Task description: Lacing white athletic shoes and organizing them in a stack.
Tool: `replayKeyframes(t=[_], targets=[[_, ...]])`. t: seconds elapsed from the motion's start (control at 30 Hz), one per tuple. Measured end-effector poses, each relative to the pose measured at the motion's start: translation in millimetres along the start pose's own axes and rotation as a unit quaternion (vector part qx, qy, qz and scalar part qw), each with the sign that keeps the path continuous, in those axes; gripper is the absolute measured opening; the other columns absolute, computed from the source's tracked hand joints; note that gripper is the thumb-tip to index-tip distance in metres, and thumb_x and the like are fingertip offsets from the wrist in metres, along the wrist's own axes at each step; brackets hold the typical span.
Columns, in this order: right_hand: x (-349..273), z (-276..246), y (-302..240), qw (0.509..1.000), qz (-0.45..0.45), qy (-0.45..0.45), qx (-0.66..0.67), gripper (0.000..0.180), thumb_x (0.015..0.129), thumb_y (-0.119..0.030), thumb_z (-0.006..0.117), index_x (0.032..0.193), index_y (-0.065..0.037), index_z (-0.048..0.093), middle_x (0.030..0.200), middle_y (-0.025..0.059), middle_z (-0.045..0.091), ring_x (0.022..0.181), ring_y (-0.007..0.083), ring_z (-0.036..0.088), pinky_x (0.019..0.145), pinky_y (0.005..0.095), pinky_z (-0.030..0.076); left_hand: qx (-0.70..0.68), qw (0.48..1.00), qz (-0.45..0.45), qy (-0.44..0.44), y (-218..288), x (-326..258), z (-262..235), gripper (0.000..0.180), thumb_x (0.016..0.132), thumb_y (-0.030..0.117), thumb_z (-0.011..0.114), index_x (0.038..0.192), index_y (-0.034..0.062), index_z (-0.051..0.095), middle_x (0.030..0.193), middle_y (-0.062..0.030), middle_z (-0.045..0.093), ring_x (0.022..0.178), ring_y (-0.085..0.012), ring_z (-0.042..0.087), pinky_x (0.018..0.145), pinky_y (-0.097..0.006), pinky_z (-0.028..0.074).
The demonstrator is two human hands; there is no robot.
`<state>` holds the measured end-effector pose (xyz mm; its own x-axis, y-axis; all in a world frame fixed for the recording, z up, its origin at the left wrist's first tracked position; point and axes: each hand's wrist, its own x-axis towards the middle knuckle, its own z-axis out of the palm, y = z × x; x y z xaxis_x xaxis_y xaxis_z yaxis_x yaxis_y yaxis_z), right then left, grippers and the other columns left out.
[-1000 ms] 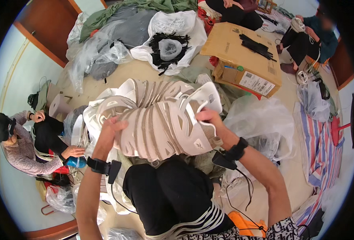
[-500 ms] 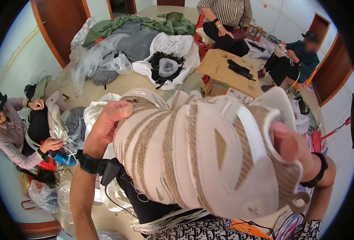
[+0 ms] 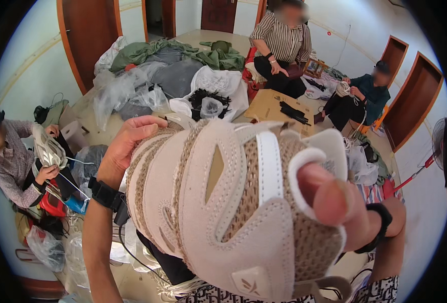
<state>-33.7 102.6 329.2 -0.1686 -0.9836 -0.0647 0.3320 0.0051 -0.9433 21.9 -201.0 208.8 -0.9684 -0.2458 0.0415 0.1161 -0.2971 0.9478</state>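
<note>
At nine o'clock we see a seated person who holds a pale shoe piece in both hands, with plastic bags on the floor beside them. Next, at about ten o'clock from the centre, our left hand closes its fingers over the far edge of the beige shoe upper; a black wrist strap sits below it. The upper fills the middle of the view, very near the camera, held up between both hands, with mesh panels and a white strip along it. At three o'clock our right hand grips the upper, the thumb pressed on its white padded edge. At twelve o'clock lie clothes and a cardboard sheet, and two more persons sit at one o'clock.
</note>
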Motion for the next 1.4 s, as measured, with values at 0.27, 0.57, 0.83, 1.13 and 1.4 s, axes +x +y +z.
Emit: replayKeyframes(t=[0.27,0.57,0.83,1.13,1.4], targets=[[5.5,-11.8,68.2,0.956,-0.008,0.062,0.286,0.041,0.084,-0.031,0.056,0.114,-0.003,0.049,0.109,0.0062,0.055,0.096,0.0156,0.054,0.084,0.0316,0.044,0.253,0.965,-0.059,-0.037,-61.3,4.9,-5.8,0.025,0.084,0.013,0.056,0.103,-0.0022,0.058,0.094,-0.0074,0.063,0.082,-0.0141,0.06,0.078,-0.025,0.048],[93.7,-57.4,114.8,0.956,0.03,-0.018,0.29,0.046,0.084,-0.042,0.057,0.112,-0.004,0.054,0.108,0.01,0.06,0.094,0.0182,0.059,0.088,0.0334,0.044,-0.127,0.986,-0.075,0.08,-162.4,-50.5,-84.8,0.047,0.096,0.035,0.035,0.128,0.0007,0.042,0.128,-0.0113,0.046,0.117,-0.0202,0.045,0.097,-0.032,0.036],[94.8,-75.2,130.0,0.965,0.076,0.08,0.236,0.037,0.083,-0.04,0.057,0.101,-0.007,0.06,0.097,0.0064,0.064,0.085,0.016,0.062,0.078,0.0314,0.049,0.094,0.986,-0.092,0.105,-135.0,-47.7,-84.2,0.061,0.091,0.053,0.035,0.118,0.0018,0.053,0.115,-0.008,0.056,0.107,-0.0153,0.049,0.095,-0.032,0.034],[102.1,-89.5,156.4,0.767,-0.252,0.129,-0.576,0.02,0.079,-0.013,0.053,0.096,-0.01,0.064,0.064,0.011,0.059,0.058,0.0252,0.058,0.054,0.0372,0.044,0.281,0.947,0.007,0.153,-130.4,-62.6,-26.1,0.048,0.094,0.039,0.034,0.116,-0.0002,0.051,0.112,-0.0094,0.055,0.104,-0.0198,0.049,0.091,-0.03,0.036],[97.8,-94.5,157.5,0.89,-0.219,0.192,-0.35,0.024,0.076,-0.013,0.062,0.095,0.001,0.062,0.078,0.0119,0.064,0.065,0.0141,0.06,0.061,0.0258,0.046,0.496,0.821,0.103,0.263,-108.3,-125.2,87.0,0.03,0.074,0.014,0.063,0.098,-0.0034,0.057,0.09,-0.0118,0.059,0.083,-0.0217,0.056,0.077,-0.032,0.044]])
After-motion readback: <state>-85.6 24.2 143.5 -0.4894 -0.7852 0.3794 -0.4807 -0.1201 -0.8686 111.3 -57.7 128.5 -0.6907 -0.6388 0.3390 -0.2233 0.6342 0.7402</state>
